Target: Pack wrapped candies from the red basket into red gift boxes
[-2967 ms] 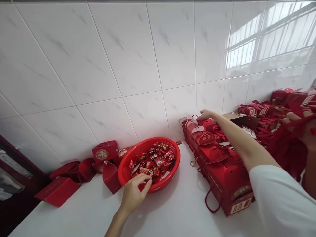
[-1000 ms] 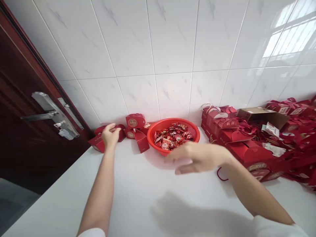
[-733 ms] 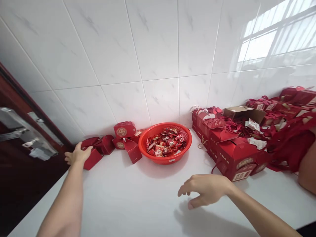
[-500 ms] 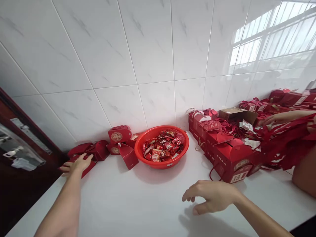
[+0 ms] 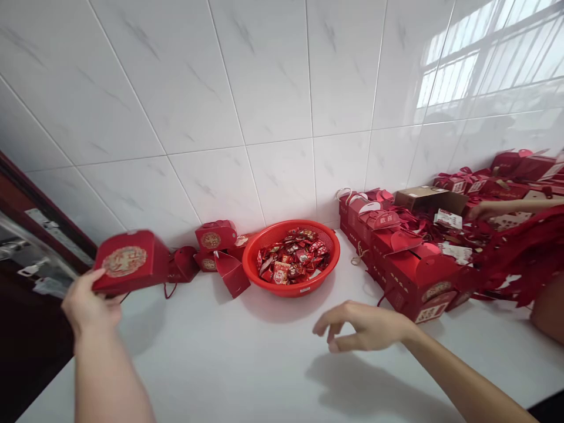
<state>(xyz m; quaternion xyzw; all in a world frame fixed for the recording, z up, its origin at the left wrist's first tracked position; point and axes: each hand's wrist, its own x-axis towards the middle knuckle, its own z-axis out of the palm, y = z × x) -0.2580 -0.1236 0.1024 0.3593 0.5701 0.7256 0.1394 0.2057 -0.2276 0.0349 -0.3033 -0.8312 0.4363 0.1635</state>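
Raised off the table at the left, a red gift box (image 5: 150,261) with a gold round emblem is gripped by my left hand (image 5: 90,305). The thumb lies on its near face; the other fingers are partly hidden. My right hand (image 5: 363,326) hovers over the white table (image 5: 229,364), fingers curved and apart, holding nothing. Beyond it stands an orange plastic basket (image 5: 282,291) filled with wrapped candies (image 5: 295,258). More small red boxes (image 5: 215,236) sit left of the basket, one of them, an open-topped box (image 5: 231,273), tilted against the others.
A row of red boxes with handles (image 5: 409,276) stands at the right. Behind it lie red ribbons, a brown cardboard box (image 5: 432,200) and more red boxes. Another person's hand (image 5: 482,210) reaches in there, beside a red ribbon bundle (image 5: 524,252). A tiled wall (image 5: 282,106) closes the back.
My left hand has lifted the red gift box off the table and brought it nearer, turning its emblem into view. My right hand has shifted slightly left and up, still empty.
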